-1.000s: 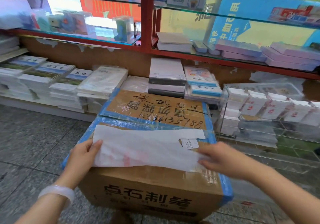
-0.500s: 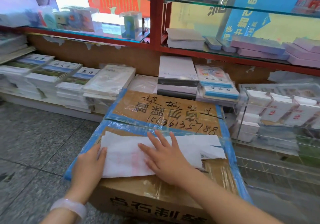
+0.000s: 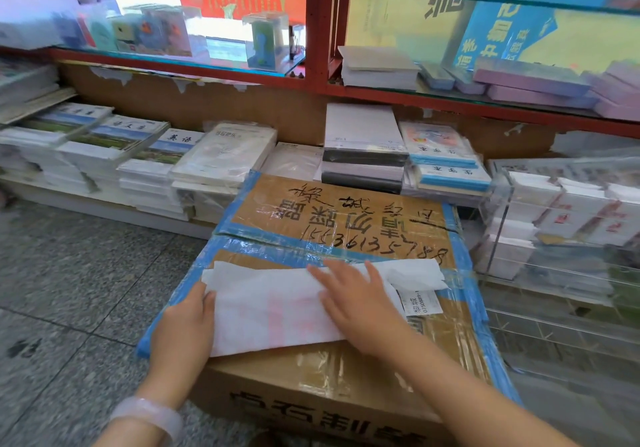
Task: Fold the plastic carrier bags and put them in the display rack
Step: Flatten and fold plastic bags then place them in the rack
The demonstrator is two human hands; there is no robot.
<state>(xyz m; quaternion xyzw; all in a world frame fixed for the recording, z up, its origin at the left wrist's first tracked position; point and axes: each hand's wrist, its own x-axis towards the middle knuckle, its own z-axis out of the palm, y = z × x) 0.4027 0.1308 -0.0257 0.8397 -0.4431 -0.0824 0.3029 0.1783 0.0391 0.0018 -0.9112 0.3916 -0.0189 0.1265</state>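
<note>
Right hand [image 3: 360, 303] has slid rightward along the white carrier bag [image 3: 277, 308] since half a second ago — fingers straight and spread, palm flat on the plastic, smoothing. A second ago it was only at the bag's right end. Left hand [image 3: 187, 325] unchanged: pins the bag's left edge, fingers together, grip detail on the plastic unclear. Bag lies flat on the taped cardboard box [image 3: 346, 225], under and between both hands. Reads as crease-setting; fold stage not finished, nothing racked yet. Long axis runs left to right — narrower tail end beyond the right hand, beside the box's white label [image 3: 420, 303].
</note>
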